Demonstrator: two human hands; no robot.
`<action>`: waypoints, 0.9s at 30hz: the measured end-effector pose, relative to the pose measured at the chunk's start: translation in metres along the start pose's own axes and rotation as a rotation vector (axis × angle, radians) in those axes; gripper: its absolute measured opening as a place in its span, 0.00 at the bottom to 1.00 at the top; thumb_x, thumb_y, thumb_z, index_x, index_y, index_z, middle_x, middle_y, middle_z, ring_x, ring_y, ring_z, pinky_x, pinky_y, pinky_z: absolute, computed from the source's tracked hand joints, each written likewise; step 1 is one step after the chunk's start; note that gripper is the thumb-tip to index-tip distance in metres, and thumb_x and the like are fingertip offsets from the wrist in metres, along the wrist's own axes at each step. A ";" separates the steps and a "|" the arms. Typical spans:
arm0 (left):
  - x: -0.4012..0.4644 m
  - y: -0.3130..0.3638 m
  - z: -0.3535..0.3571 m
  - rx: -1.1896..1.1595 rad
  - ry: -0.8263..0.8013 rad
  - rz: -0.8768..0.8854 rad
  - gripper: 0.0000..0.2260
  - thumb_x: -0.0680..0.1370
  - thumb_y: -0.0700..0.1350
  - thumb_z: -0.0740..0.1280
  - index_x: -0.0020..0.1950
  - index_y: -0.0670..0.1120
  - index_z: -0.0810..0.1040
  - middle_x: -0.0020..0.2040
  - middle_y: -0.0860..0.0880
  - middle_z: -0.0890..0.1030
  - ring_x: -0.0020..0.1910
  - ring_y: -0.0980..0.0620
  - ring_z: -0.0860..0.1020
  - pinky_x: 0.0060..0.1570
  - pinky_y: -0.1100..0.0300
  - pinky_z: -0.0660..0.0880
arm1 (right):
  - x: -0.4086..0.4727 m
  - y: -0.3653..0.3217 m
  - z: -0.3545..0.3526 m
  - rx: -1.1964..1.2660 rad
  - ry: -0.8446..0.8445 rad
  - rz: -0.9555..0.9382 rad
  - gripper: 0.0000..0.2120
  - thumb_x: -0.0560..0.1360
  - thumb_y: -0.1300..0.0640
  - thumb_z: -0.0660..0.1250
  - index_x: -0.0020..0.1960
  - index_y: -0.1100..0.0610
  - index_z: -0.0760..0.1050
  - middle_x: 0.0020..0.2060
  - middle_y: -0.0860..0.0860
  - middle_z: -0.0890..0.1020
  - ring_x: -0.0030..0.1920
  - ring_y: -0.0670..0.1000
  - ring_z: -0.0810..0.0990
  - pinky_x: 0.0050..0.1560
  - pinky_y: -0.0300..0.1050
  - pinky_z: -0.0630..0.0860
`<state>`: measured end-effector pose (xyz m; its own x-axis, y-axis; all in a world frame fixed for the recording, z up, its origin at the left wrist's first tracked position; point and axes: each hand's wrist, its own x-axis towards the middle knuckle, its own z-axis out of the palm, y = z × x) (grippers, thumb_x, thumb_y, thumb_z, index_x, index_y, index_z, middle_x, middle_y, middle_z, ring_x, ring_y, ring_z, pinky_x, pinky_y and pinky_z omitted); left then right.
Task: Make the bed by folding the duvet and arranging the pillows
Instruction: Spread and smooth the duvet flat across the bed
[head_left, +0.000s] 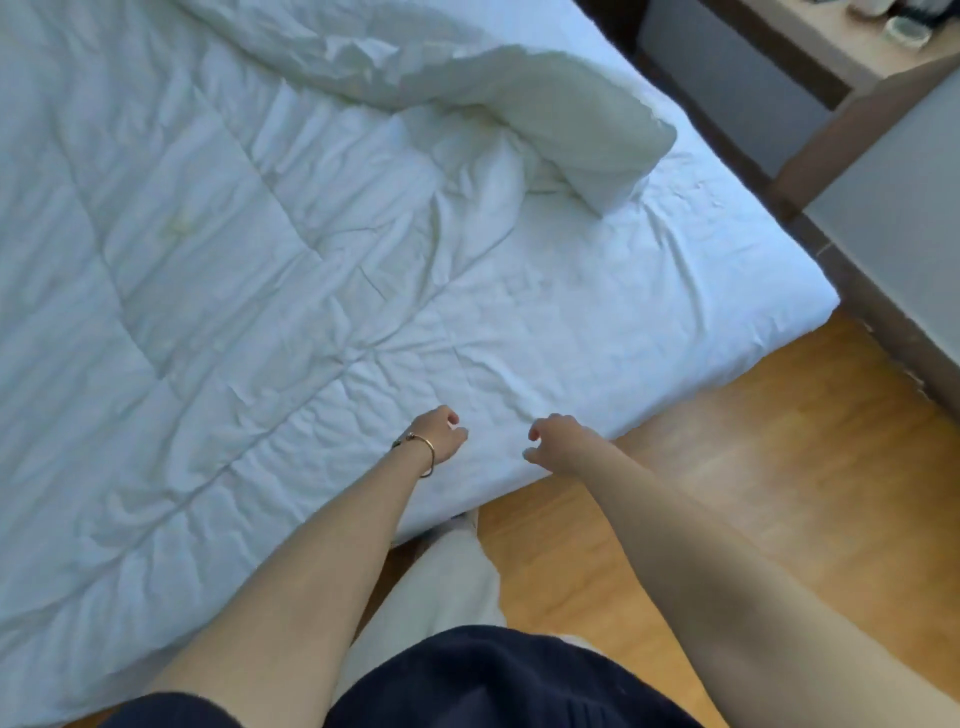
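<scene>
A white quilted duvet (218, 291) lies spread over the bed, wrinkled, with one corner (545, 119) folded back on itself at the upper right. My left hand (439, 434), with a bracelet on the wrist, hovers over the bed's near edge, fingers loosely curled and holding nothing. My right hand (553, 441) is close beside it at the same edge, fingers curled but apart, also holding nothing. No pillow shows in this view.
The white mattress sheet (727, 270) is bare at the bed's right corner. Wooden floor (753, 467) runs along the right. A wooden bedside shelf (857, 57) with small items stands at the top right beside a grey wall.
</scene>
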<state>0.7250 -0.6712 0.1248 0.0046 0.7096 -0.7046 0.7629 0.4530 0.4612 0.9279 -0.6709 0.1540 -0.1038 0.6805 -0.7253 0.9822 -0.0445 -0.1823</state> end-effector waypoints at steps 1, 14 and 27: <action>0.019 0.008 -0.019 -0.029 0.024 -0.009 0.19 0.77 0.52 0.62 0.66 0.48 0.71 0.64 0.47 0.74 0.59 0.47 0.74 0.59 0.55 0.72 | 0.016 -0.007 -0.022 -0.032 -0.005 -0.012 0.21 0.79 0.48 0.60 0.70 0.53 0.68 0.66 0.53 0.70 0.67 0.55 0.68 0.61 0.51 0.70; 0.246 0.107 -0.169 0.026 0.259 0.159 0.29 0.76 0.59 0.64 0.75 0.56 0.60 0.72 0.47 0.66 0.70 0.43 0.64 0.63 0.46 0.68 | 0.240 -0.057 -0.246 -0.028 0.277 -0.017 0.35 0.75 0.46 0.67 0.77 0.42 0.53 0.73 0.55 0.61 0.70 0.60 0.62 0.61 0.57 0.70; 0.335 0.181 -0.167 0.273 0.253 0.193 0.46 0.71 0.27 0.62 0.76 0.64 0.46 0.71 0.50 0.60 0.62 0.41 0.67 0.54 0.47 0.74 | 0.324 0.006 -0.290 -0.109 0.331 0.022 0.42 0.73 0.44 0.70 0.77 0.38 0.46 0.76 0.51 0.54 0.74 0.60 0.55 0.64 0.60 0.66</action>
<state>0.7570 -0.2609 0.0621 0.0315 0.8931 -0.4488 0.9072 0.1630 0.3879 0.9457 -0.2386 0.1109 -0.0435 0.8813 -0.4706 0.9965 0.0045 -0.0838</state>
